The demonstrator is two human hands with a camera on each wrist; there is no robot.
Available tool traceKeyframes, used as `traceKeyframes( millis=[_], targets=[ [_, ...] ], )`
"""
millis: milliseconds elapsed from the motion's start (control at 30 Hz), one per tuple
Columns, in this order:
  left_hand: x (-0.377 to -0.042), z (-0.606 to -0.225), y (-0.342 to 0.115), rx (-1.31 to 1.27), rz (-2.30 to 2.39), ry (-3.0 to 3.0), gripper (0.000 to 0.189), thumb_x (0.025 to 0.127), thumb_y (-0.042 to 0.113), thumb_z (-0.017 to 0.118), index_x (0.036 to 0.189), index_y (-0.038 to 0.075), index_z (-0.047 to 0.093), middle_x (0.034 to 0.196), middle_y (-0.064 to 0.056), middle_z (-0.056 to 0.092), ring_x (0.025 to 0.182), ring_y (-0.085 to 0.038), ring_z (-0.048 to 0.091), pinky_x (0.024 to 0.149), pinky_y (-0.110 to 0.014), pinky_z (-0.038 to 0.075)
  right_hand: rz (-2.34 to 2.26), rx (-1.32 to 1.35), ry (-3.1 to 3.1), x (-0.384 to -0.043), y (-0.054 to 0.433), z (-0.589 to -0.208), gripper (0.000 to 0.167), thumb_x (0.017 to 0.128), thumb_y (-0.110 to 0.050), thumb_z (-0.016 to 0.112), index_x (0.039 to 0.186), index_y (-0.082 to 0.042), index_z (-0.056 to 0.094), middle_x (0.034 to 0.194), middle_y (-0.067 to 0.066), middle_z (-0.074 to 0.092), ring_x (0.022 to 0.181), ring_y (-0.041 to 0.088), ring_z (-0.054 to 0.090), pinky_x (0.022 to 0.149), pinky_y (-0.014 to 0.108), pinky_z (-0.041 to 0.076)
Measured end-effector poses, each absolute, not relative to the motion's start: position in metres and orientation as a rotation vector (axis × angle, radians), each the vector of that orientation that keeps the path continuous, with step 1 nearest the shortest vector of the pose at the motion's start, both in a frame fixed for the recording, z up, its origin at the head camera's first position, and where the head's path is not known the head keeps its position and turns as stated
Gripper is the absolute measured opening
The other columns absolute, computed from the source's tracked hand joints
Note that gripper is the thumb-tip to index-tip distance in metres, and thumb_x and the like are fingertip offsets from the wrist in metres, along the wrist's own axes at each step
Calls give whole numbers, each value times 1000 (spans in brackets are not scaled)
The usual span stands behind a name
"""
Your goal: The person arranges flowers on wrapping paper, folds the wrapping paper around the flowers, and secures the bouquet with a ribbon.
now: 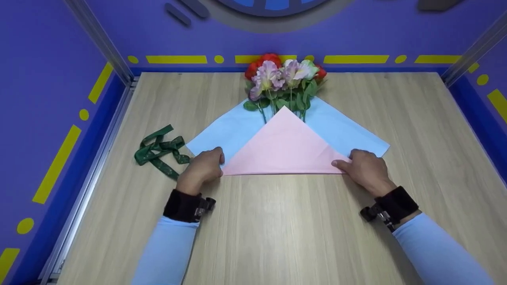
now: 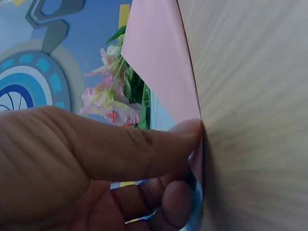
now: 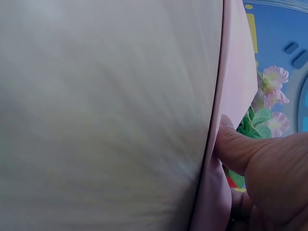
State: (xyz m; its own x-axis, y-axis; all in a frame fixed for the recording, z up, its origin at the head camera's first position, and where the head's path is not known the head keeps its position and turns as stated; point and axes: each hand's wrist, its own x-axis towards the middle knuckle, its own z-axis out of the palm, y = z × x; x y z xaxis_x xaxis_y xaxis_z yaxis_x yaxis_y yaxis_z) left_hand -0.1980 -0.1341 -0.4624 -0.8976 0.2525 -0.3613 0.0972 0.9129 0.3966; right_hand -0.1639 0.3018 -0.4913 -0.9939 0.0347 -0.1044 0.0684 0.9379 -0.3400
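Wrapping paper, pink and light blue (image 1: 283, 148), one sheet-like bundle, centre of the frame; pink flap folded up to a point, its straight lower edge running level between the two hands, blue portions spreading to either side behind it. Left hand (image 1: 201, 169), left of centre: thumb and curled fingers pinching the paper's left corner at the fold, as the left wrist view confirms. Right hand (image 1: 366, 168), right of centre: thumb laid on the pink side, fingers behind, gripping the right corner. Artificial flowers (image 1: 287, 77), one bunch, upper centre: red, pale purple and whitish blossoms with green leaves, heads beyond the paper, stems passing down behind the pink peak. Ribbon, dark green (image 1: 154, 152), one length, loosely looped, left of the frame, just beside the left hand. Wristbands, black (image 1: 398, 204), one per wrist, each with a small camera; sleeves, light blue (image 1: 166, 249), lower left and lower right. Surface, pale wood-grain (image 1: 277, 233), beneath all. Panels, blue-purple with yellow markings (image 1: 277, 33), at the rear and sides.
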Motion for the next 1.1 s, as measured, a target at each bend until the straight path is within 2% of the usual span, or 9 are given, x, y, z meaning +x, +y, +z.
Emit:
traceKeyframes(
  millis=[133, 300, 400, 467, 533, 600, 767, 900, 1100],
  targets=[
    [-186, -462, -112, 468, 334, 2798, 15, 96, -9, 59, 104, 3, 65, 102, -18, 63, 97, -37, 56, 82, -51, 49, -537, 82, 2991, -164, 302, -492, 52, 96, -48, 74, 88, 3, 67, 76, 14, 64, 65, 27, 58, 52, 37, 39],
    [-165, -464, -77, 844, 195, 3001, 10, 98, -7, 58, 104, 0, 63, 103, -19, 61, 100, -37, 56, 77, -49, 51, -528, 80, 2991, -163, 303, -491, 51, 95, -49, 74, 85, 1, 66, 74, 12, 62, 64, 26, 57, 54, 38, 39],
    [-153, -466, -57, 1045, 81, 2987, 27, 105, 1, 53, 130, 0, 63, 133, -21, 62, 127, -40, 57, 99, -52, 53, -525, 79, 2988, -162, 305, -490, 51, 95, -49, 75, 85, 0, 66, 73, 11, 62, 64, 26, 56, 55, 38, 39],
    [-147, -467, -46, 1123, 29, 2883, 43, 109, 13, 52, 152, 4, 51, 158, -18, 49, 150, -39, 43, 117, -56, 43, -523, 81, 2985, -162, 306, -490, 52, 95, -49, 74, 86, 2, 67, 73, 12, 62, 64, 26, 56, 54, 38, 39],
    [-142, -469, -38, 1113, 5, 2754, 59, 112, 29, 50, 165, 9, 34, 173, -14, 30, 161, -36, 25, 127, -57, 29, -522, 84, 2981, -162, 306, -489, 54, 96, -50, 74, 89, 4, 68, 75, 13, 64, 64, 27, 57, 53, 38, 39],
    [-141, -471, -34, 1037, 26, 2645, 73, 111, 44, 50, 169, 11, 22, 177, -11, 16, 164, -33, 11, 131, -56, 19, -525, 91, 2974, -162, 306, -489, 56, 96, -50, 73, 92, 5, 68, 78, 16, 66, 66, 27, 58, 54, 38, 40],
    [-140, -474, -31, 904, 43, 2502, 105, 100, 72, 50, 170, 8, 4, 178, -12, -3, 165, -32, -6, 132, -55, 4, -529, 104, 2962, -163, 304, -489, 58, 96, -50, 73, 99, 8, 69, 87, 22, 70, 70, 29, 61, 56, 39, 42],
    [-140, -473, -31, 925, -6, 2468, 124, 91, 81, 57, 169, 6, -3, 177, -15, -11, 164, -35, -10, 132, -57, 1, -524, 110, 2963, -164, 303, -488, 59, 97, -49, 72, 102, 9, 69, 91, 25, 71, 72, 30, 62, 57, 41, 44],
    [-139, -474, -32, 918, -8, 2462, 133, 86, 83, 62, 168, 3, -6, 176, -17, -13, 164, -35, -11, 132, -56, 1, -510, 107, 2959, -165, 301, -489, 58, 96, -50, 72, 100, 8, 69, 89, 23, 70, 71, 29, 62, 57, 40, 43]
  ],
)
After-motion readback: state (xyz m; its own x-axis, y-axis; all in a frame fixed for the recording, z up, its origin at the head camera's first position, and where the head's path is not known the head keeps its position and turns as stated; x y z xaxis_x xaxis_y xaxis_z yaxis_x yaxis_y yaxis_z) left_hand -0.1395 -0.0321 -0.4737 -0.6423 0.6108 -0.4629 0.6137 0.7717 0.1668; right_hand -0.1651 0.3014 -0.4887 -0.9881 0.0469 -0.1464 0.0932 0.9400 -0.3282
